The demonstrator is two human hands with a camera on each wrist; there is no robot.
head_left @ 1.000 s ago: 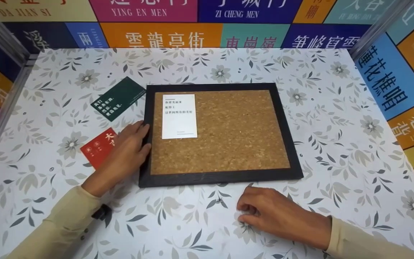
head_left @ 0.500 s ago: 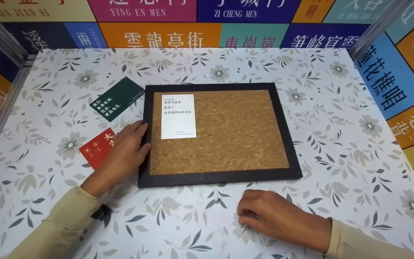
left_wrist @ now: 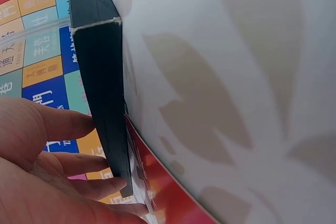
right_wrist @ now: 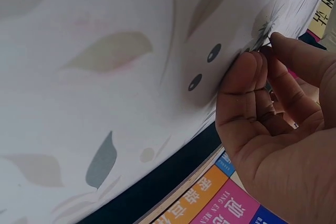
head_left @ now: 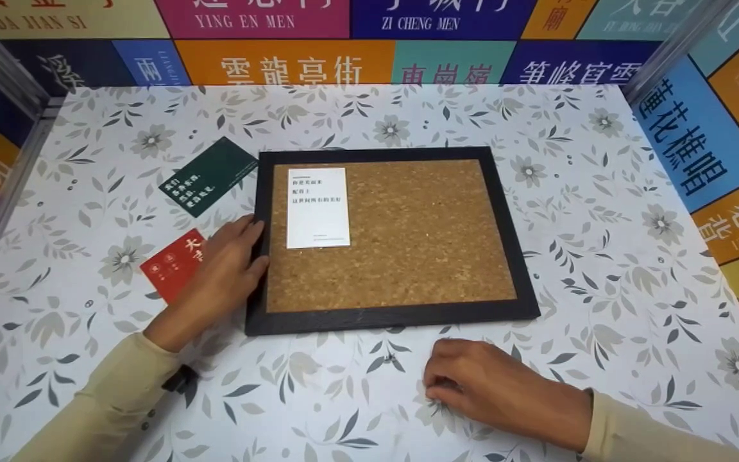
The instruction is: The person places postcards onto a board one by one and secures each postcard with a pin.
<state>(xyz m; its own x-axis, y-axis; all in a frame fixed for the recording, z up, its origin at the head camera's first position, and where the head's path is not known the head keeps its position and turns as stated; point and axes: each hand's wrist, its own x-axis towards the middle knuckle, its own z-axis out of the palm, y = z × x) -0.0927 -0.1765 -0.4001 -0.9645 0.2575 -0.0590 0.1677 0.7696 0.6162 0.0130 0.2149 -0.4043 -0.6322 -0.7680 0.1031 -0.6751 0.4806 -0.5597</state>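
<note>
A cork board (head_left: 408,244) in a black frame (head_left: 382,316) lies flat on the table. My left hand (head_left: 225,266) rests against the frame's left side, and the left wrist view has its fingertips touching the outer edge (left_wrist: 100,82). On the cork's upper left is a white card (head_left: 318,221) with black lettering. Partly under my left hand and wrist lies a red card (head_left: 167,263); a green card (head_left: 210,176) is beyond it, beside the frame's upper left. Below the frame, my right hand (head_left: 482,385) rests on the table with fingers loosely bent, nothing visible in it.
Patterned panels (head_left: 286,64) with large lettering stand behind the table and at both sides. A leaf-and-flower cover (head_left: 600,256) spreads over the tabletop (head_left: 119,398). Something small and black (head_left: 180,380) shows by the left cuff.
The right hand has shifted slightly down, away from the frame's lower edge. The left hand, board and cards keep their places.
</note>
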